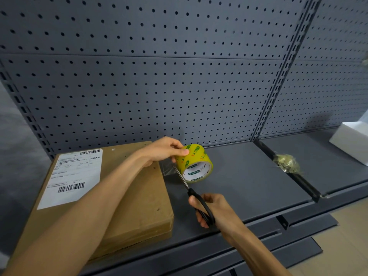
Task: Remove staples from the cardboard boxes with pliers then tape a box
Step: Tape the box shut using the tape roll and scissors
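Both hands are busy at the right edge of the flat cardboard box, which lies on the grey metal shelf. Left hand curls round the yellow tape roll, thumb on top and fingers behind it, holding it just above the shelf beside the box. A short clear strip of tape runs from the roll to the box edge. Right hand grips the black handles of the scissors, fingers through the loops; the blades meet the strip, though how far apart they stand is hard to tell. A white shipping label covers the box's left part. A crumpled wad of used tape sits further right, and a white block is cut off by the frame edge.
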Available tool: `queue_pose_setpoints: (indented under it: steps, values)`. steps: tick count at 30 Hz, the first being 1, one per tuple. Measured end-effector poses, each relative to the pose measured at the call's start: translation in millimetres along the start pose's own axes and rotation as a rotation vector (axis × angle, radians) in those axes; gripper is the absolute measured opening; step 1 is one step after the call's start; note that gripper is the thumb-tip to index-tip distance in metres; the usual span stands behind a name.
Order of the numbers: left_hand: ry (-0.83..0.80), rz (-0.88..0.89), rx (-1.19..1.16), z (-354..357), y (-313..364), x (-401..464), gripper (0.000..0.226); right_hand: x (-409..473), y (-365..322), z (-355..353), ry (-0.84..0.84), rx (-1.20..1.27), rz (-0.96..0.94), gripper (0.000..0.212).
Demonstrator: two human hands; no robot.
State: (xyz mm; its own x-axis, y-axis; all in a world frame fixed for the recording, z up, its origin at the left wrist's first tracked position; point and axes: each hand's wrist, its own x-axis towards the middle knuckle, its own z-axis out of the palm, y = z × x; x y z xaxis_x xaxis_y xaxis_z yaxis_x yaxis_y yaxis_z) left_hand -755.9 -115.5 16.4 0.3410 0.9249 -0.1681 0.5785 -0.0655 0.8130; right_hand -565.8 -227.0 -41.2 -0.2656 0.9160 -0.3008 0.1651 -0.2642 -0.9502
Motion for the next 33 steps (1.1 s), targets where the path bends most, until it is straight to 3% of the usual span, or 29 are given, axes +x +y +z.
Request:
queue_pose_setpoints:
  steps: [3, 9, 16, 21, 27, 33]
  values:
    - [0.004, 0.000, -0.011, 0, 0, 0, 0.019, 2, -2, 2, 0.000, 0.004, -0.016, 0.043]
    - [0.013, -0.001, -0.011, -1, 0, 1, 0.021, 8, -4, 4, 0.006, 0.006, -0.018, 0.035]
    - [0.029, 0.004, -0.068, 1, -1, 3, 0.016, 14, -5, 3, 0.013, 0.004, -0.022, 0.050]
    - [0.085, 0.012, -0.122, 0, -1, 5, 0.015, 17, -6, -2, 0.014, -0.040, -0.008, 0.039]
    - [0.121, 0.050, -0.089, 2, -5, 7, 0.012, 24, -8, -11, 0.034, -0.135, 0.011, 0.039]
    - [0.378, 0.053, 0.407, 12, -2, 18, 0.020, 35, -9, -24, 0.143, -0.496, -0.055, 0.055]
